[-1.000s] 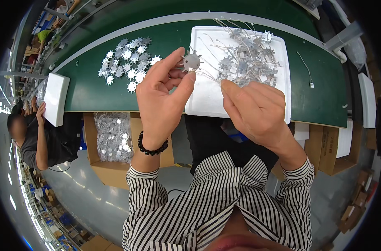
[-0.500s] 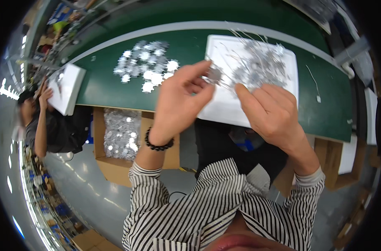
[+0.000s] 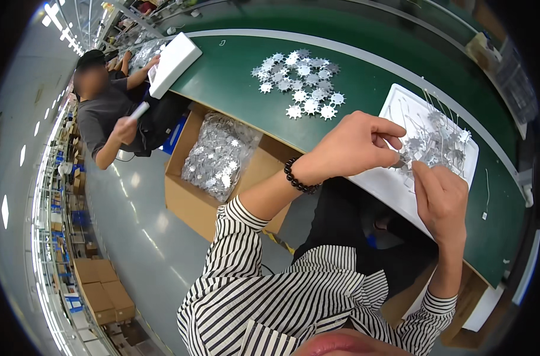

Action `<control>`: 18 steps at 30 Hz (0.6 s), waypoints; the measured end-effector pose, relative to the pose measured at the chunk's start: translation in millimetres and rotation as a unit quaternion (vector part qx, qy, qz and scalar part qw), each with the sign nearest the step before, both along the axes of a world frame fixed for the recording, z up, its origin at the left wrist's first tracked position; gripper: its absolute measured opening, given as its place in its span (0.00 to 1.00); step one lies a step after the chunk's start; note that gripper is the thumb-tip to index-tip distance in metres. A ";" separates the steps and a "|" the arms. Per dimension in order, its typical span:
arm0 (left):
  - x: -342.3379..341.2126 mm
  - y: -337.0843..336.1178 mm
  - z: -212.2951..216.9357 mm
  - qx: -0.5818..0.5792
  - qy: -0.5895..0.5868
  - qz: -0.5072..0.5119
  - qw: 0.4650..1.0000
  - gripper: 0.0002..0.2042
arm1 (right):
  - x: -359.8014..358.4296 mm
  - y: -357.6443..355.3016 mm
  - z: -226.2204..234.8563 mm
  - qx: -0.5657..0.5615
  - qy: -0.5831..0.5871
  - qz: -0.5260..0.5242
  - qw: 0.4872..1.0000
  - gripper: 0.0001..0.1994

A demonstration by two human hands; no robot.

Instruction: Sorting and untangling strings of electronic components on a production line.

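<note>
Over the near part of a white foam tray (image 3: 381, 204), both my hands are close together. My left hand (image 3: 356, 145) has thumb and fingers pinched on a silver toothed metal disc (image 3: 402, 161), mostly hidden by the fingertips. Just right of it, my right hand (image 3: 440, 199) is closed in a pinch; what sits between its fingertips is too small to make out. Beyond the fingers, the tray holds a heap of similar silver discs with thin white wires (image 3: 439, 133). Several loose silver toothed discs (image 3: 305, 77) lie flat on the green table (image 3: 237, 77), left of the tray.
Below the table edge, an open cardboard box (image 3: 190, 207) holds a clear bag of silver discs (image 3: 219, 157). A single white wire (image 3: 486, 196) lies right of the tray. At far left, a person (image 3: 112, 107) works beside a white foam box (image 3: 175, 62).
My view has swung left, so the table and tray appear farther right. My hands have come closer together at the tray, and the disc in my left hand shows less.
</note>
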State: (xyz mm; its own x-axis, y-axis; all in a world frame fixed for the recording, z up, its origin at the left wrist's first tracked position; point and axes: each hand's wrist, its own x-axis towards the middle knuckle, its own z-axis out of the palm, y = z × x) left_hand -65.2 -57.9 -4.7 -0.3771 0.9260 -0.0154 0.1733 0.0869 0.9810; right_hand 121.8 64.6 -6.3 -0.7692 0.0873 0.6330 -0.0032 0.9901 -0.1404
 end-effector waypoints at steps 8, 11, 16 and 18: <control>-3.4 9.1 -12.0 0.028 -0.151 0.082 0.985 0.16 | -15.0 2.1 -26.0 -0.114 0.001 -0.005 0.993 0.09; -12.6 26.9 -35.7 0.039 -0.140 0.098 0.984 0.15 | -17.6 13.6 -53.0 -0.105 -0.031 -0.065 0.992 0.06; -23.8 8.1 -45.1 -0.008 0.193 0.094 0.977 0.15 | -14.8 16.4 -66.8 -0.087 -0.061 -0.068 0.992 0.03; -21.8 0.1 -55.1 -0.019 0.287 0.065 0.955 0.16 | -17.4 16.4 -69.3 -0.099 -0.035 -0.054 0.993 0.04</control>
